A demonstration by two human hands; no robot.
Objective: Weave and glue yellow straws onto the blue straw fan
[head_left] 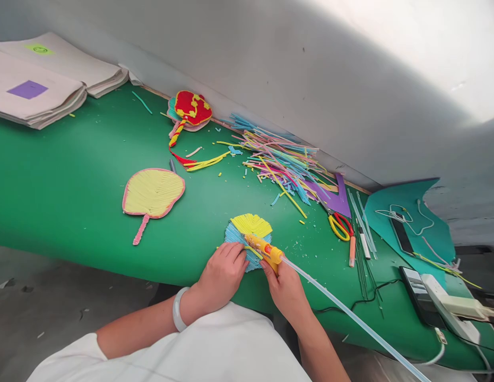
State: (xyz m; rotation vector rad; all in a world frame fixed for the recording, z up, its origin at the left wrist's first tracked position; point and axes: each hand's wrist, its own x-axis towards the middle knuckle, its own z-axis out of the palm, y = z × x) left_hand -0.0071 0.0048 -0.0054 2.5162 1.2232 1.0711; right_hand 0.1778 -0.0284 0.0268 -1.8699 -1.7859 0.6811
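Note:
My right hand (pixel 288 292) is wrapped round the grip of a yellow-orange hot glue gun (pixel 266 248), and a long clear glue stick (pixel 350 310) runs out of its back. The nozzle points left, over a small fan-shaped piece (pixel 252 225) faced with yellow and light-blue pipe cleaners. My left hand (pixel 223 273) rests at that piece's left edge, fingers closed on a yellow pipe cleaner (pixel 253 251) lying across the blue part. Its fingertips partly cover the piece and the strip.
A finished-looking yellow fan (pixel 154 193) with pink edging lies left; a red fan (pixel 192 109) sits behind. Cut pipe cleaners (pixel 278 156) are heaped along the wall. Scissors (pixel 341 226), a marker (pixel 364 244), a phone (pixel 421 297) and a power strip (pixel 449 307) are right. Papers (pixel 35 101) lie far left.

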